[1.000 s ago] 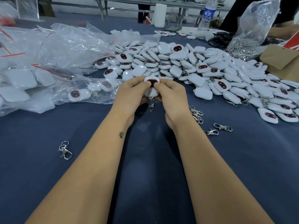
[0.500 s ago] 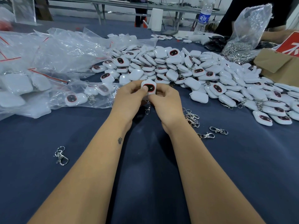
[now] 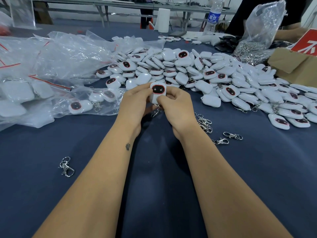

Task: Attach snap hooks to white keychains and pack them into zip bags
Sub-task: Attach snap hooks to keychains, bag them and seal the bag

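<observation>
A white keychain [image 3: 158, 91] with a dark red-rimmed face stands upright between both hands over the blue table. My left hand [image 3: 135, 103] grips its left side. My right hand [image 3: 176, 107] pinches its lower right edge. A silver snap hook [image 3: 155, 112] dangles under the keychain between my palms. A big heap of white keychains [image 3: 197, 71] lies just behind. Loose snap hooks [image 3: 205, 123] lie right of my right wrist. A zip bag [image 3: 89, 103] with keychains inside lies to the left.
A pile of clear bags [image 3: 51, 54] fills the left side. One snap hook [image 3: 66, 167] lies alone at front left. At back right are a bag of metal hooks [image 3: 257, 36], a cardboard box [image 3: 295, 66], a water bottle [image 3: 212, 18] and another person's arm [image 3: 289, 34].
Both hands have kept hold of the keychain and shifted a little; it now stands a bit higher between the fingers with its face showing fully.
</observation>
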The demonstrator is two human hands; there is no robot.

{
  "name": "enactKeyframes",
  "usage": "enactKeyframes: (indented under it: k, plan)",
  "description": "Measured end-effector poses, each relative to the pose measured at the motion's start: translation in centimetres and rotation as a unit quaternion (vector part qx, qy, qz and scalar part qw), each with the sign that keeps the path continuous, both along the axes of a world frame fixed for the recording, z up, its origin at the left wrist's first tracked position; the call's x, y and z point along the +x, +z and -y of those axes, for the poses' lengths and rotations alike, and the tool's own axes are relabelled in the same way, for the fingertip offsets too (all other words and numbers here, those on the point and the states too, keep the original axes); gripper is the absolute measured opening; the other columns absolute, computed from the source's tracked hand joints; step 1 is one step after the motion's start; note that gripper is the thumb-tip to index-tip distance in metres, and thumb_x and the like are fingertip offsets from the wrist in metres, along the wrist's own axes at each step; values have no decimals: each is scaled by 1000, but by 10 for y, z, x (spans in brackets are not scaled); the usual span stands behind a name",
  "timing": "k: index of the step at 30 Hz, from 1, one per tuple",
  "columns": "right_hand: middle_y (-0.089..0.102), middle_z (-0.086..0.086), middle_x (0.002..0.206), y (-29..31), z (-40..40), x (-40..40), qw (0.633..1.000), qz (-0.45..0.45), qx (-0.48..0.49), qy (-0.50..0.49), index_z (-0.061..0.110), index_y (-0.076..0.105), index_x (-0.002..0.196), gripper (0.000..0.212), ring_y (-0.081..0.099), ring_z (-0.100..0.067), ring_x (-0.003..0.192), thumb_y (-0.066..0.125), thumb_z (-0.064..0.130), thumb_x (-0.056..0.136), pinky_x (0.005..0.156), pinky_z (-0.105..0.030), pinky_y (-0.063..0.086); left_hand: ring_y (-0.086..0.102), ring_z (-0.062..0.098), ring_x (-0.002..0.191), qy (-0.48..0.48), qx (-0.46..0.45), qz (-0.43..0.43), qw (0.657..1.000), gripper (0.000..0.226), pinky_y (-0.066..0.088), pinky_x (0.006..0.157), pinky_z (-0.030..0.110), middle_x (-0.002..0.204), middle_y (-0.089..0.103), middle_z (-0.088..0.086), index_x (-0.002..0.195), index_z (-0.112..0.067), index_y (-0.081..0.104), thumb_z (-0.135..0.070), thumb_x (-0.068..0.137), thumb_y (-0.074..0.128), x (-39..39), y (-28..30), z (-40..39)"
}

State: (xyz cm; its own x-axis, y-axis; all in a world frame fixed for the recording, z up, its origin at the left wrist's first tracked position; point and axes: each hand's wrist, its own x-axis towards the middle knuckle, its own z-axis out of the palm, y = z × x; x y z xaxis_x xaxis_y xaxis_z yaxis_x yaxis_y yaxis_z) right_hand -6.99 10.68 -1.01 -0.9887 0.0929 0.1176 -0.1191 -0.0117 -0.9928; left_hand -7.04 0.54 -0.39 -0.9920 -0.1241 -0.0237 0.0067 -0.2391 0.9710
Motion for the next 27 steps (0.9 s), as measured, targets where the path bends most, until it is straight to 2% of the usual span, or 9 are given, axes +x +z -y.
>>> enactKeyframes:
  k: [6,10,11,13,15,17,20,24,27]
  plan:
    - [71,0,79,1,0,2,1000,10,10,1,20,69,88,21,62,-10,73,59,2,85,71,-26,53,66,13,69,2,-23,4,1000,29,59,66,26,79,74,4,90,-15,77,-3,91,50,2,2,0]
    - [68,-5,80,1,-1,0,999,31,-21,-11,14,67,90,15,62,-18,76,60,4,83,76,-40,56,68,22,78,23,-182,-45,982,27,61,79,43,80,73,3,84,-16,75,-15,90,48,6,2,2]
    - [67,-5,78,2,-1,-1,999,34,-30,-15,15,65,88,12,61,-19,74,59,4,84,71,-40,55,69,19,82,47,-212,-73,973,28,59,81,40,85,74,-1,90,-21,76,-21,89,48,7,2,1]
    - [66,1,70,2,-2,-2,998,38,-51,-19,14,59,88,13,60,-16,64,53,3,86,58,-30,51,64,8,87,136,-298,-125,937,31,51,75,23,95,73,-12,104,-30,74,-28,88,47,11,5,1]
    - [68,0,67,3,-2,-3,996,44,-77,-18,12,54,94,15,61,-14,55,48,1,87,52,-24,48,57,15,103,226,-455,-131,851,32,37,70,25,111,67,-7,113,-29,70,-27,89,48,10,4,7]
    - [69,-7,74,2,-2,-3,994,52,-94,-20,10,51,98,15,62,-13,54,46,0,88,51,-23,50,48,30,115,211,-575,-56,788,33,31,74,31,121,58,7,120,-21,65,-21,90,51,8,0,16]
    - [68,-10,79,3,-2,-3,992,51,-113,-25,11,52,97,15,63,-13,56,48,-1,88,58,-24,55,49,31,88,152,-634,11,758,25,31,64,32,106,62,12,105,-11,65,-11,83,52,8,-4,18]
    - [65,-1,81,3,-2,-2,993,23,-109,-26,15,56,93,15,63,-11,68,59,1,88,67,-22,52,57,29,84,135,-607,-25,783,20,39,63,33,93,68,8,98,-10,68,-13,80,60,8,-3,11]
    - [65,-7,86,6,1,0,984,3,-180,-2,12,54,93,17,65,-18,76,58,-4,91,75,-26,55,65,26,82,136,-503,-49,852,18,51,71,34,82,72,3,93,-17,73,-16,77,64,11,-3,8]
